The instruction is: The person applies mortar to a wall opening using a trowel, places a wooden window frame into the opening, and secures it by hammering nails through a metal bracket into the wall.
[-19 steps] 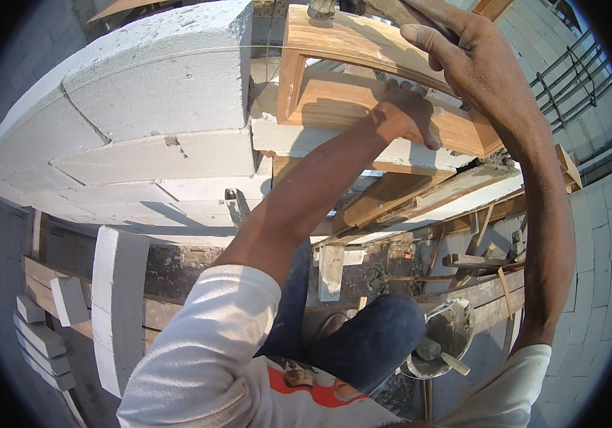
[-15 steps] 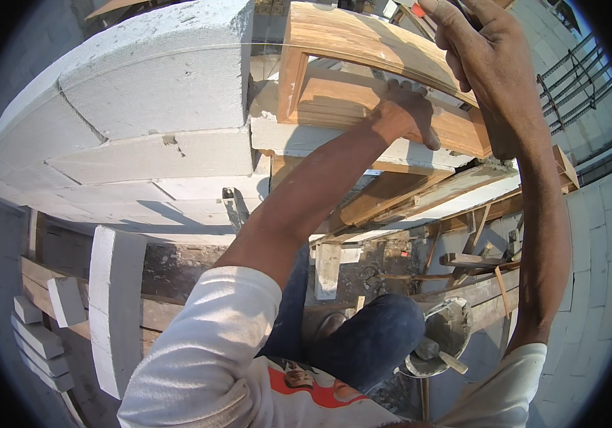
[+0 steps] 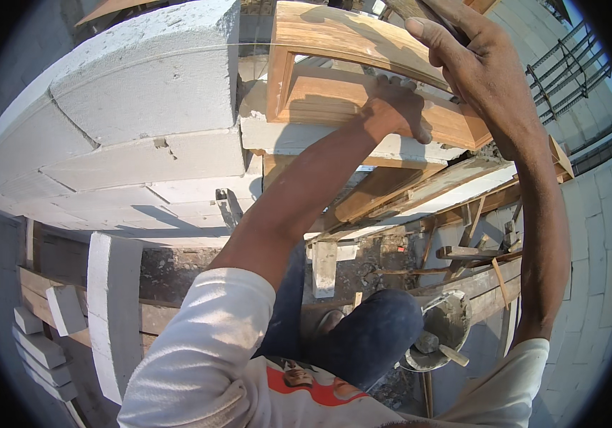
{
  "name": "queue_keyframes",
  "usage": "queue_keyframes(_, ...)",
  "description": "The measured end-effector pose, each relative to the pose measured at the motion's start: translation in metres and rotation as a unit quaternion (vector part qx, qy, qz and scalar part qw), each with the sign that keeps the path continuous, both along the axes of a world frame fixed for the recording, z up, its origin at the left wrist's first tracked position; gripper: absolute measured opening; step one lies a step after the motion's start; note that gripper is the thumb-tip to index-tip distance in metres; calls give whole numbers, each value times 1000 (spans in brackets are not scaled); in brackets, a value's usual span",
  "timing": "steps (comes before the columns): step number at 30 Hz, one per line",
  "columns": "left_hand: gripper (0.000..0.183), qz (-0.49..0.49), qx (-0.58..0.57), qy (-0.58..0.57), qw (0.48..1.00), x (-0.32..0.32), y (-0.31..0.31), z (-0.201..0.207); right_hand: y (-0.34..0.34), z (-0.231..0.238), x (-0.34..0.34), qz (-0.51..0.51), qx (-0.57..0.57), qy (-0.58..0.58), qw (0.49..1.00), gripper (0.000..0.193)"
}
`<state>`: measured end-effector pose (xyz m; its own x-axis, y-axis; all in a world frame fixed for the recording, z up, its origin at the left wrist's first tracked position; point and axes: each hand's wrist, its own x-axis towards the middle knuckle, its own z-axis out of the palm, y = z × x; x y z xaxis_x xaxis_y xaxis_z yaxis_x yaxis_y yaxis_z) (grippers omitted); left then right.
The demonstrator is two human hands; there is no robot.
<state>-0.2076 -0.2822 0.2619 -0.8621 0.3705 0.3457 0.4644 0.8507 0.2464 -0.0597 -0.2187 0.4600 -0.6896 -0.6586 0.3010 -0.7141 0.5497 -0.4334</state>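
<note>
A box-shaped wooden frame (image 3: 281, 82) sits on a white block course (image 3: 277, 137), beside the light block wall (image 3: 145, 93). My left hand (image 3: 398, 107) grips the frame's lower board, its thumb over the near edge and its fingers toward the far side. Raised at the frame's right end, my right hand (image 3: 488, 71) is closed round a dark, long thing, partly cut off by the top edge, whose kind I cannot make out. A thin string (image 3: 249, 44) runs along the wall toward the frame's top.
Below right hangs a bucket (image 3: 456, 307) with grey mortar and a wooden-handled tool (image 3: 453, 355). A tall white block (image 3: 113, 314) stands lower left near stacked smaller blocks (image 3: 38, 349). Steel rebar (image 3: 570, 78) rises far right. Scaffold planks (image 3: 491, 285) cross below.
The view has shifted slightly, so the wall and frame sit a little further left. My right hand has tilted and more of the thing in it shows. My left hand stays on the lower board.
</note>
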Motion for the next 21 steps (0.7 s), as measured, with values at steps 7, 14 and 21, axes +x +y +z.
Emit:
queue_keyframes(7, 90, 9, -16, 2, 1000, -2, 2, -7, 32, -10, -26, -118, 38, 63, 990, 56)
queue_keyframes(14, 89, 13, -29, -52, 998, 0, 1, 0, 102, -43, -61, -185, -3, 175, 967, 63)
queue_keyframes(21, 88, -18, 22, -149, 988, -8, 1, 5, 115, -33, -42, -239, -15, 73, 968, 55)
